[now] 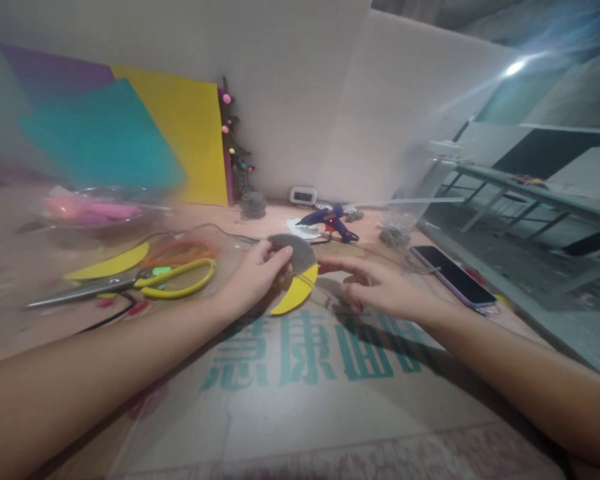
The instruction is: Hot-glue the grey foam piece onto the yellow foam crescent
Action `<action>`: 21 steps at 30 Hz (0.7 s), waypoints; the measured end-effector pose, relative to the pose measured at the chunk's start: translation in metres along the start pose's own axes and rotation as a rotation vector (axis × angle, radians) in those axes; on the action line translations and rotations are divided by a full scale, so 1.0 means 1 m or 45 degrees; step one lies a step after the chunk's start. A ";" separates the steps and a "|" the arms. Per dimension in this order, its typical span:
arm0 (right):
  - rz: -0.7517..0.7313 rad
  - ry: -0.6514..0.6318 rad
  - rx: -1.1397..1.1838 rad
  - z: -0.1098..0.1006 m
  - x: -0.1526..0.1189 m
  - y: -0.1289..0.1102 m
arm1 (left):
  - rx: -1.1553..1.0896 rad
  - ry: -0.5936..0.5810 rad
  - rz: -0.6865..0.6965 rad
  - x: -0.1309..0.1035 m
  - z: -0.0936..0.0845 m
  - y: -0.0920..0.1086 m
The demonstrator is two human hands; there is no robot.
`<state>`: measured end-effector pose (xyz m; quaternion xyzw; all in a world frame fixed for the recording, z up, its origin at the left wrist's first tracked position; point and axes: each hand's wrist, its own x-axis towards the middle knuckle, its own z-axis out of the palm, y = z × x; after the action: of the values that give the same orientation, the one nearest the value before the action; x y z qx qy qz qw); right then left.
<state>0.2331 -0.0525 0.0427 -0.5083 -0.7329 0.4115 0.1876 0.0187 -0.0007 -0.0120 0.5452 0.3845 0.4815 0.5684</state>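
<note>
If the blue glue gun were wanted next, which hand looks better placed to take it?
Probably the right hand: it looks closer to the glue gun, whose handle slants towards the right. The left hand is gripping the crescent. Whether the right holds anything is unclear.

It's dim and greyish in here, with one lamp (515, 67) glaring at upper right and throwing a bluish streak. Soft shadows darken the printed sheet (280, 420). The pink pieces (111, 212) at left smear into blur, edges stretch, and the grey disc (303, 253) looks crisper.
</note>
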 end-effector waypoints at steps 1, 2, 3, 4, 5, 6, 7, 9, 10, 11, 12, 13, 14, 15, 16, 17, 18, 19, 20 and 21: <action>0.003 -0.019 0.031 0.001 0.000 0.001 | 0.001 0.008 0.007 0.000 0.000 0.000; 0.005 -0.043 0.050 0.002 0.001 0.001 | -0.003 0.016 0.013 0.000 0.000 0.001; 0.010 -0.065 0.057 0.003 0.001 0.002 | -0.010 0.029 0.017 0.000 0.000 0.002; 0.019 -0.092 0.052 0.004 0.000 0.002 | -0.015 0.052 0.018 -0.001 0.000 0.003; 0.030 -0.124 0.034 0.006 0.000 0.001 | -0.018 0.083 0.017 -0.001 0.000 0.004; 0.038 -0.153 -0.001 0.007 -0.002 0.000 | -0.021 0.114 0.011 -0.001 0.000 0.005; 0.039 -0.169 -0.050 0.008 -0.004 -0.003 | -0.025 0.140 -0.002 -0.001 -0.001 0.006; -0.003 -0.181 -0.183 0.009 -0.010 -0.010 | -0.046 0.166 -0.034 -0.001 -0.002 0.008; -0.045 -0.181 -0.271 0.009 -0.013 -0.014 | -0.057 0.165 -0.044 0.000 -0.002 0.009; -0.099 -0.174 -0.383 0.009 -0.016 -0.017 | -0.064 0.162 -0.046 0.000 -0.002 0.010; -0.153 -0.158 -0.523 0.008 -0.019 -0.020 | -0.070 0.161 -0.042 0.000 -0.002 0.011; -0.208 -0.121 -0.681 0.006 -0.022 -0.021 | -0.075 0.163 -0.038 0.000 -0.002 0.011; -0.261 -0.058 -0.844 0.004 -0.025 -0.021 | -0.084 0.163 -0.036 0.000 -0.001 0.012; -0.304 0.029 -0.993 0.000 -0.027 -0.020 | -0.096 0.167 -0.035 0.000 -0.001 0.013; -0.333 0.128 -1.117 -0.005 -0.029 -0.018 | -0.107 0.167 -0.032 -0.001 -0.001 0.013; -0.344 0.228 -1.212 -0.011 -0.031 -0.016 | -0.115 0.167 -0.023 -0.001 0.000 0.013; -0.334 0.309 -1.278 -0.018 -0.032 -0.014 | -0.119 0.160 -0.013 0.000 0.000 0.013; -0.297 0.371 -1.328 -0.026 -0.033 -0.013 | -0.122 0.148 -0.001 0.000 0.000 0.013; -0.245 0.421 -1.368 -0.035 -0.034 -0.012 | -0.125 0.130 0.005 0.000 -0.001 0.012; -0.180 0.469 -1.397 -0.043 -0.034 -0.011 | -0.132 0.108 0.005 0.000 -0.001 0.011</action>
<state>0.2702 -0.0674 0.0819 -0.5442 -0.8263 -0.1370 0.0484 0.0165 -0.0012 -0.0009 0.4949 0.3819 0.5246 0.5780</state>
